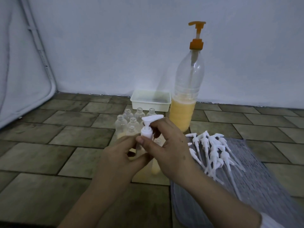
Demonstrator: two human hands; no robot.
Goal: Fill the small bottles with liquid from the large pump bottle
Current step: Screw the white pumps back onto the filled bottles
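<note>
Pale walls and a brick-patterned tabletop (49,153) frame the work. One small bottle (154,168), yellow at its base, is gripped by the curled fingers of the left hand (118,155), while a white pump cap (147,129) is pinched at its collar by the right hand (167,145); capping appears to be under way. Behind, a cluster of uncapped small bottles (131,120) is seen, their fill levels mostly hidden. Many loose pump caps (212,148) lie on a grey cloth (263,186), so most capping evidently remains. The large pump bottle (185,96), under half full, stands beside a white tray (150,100).
</note>
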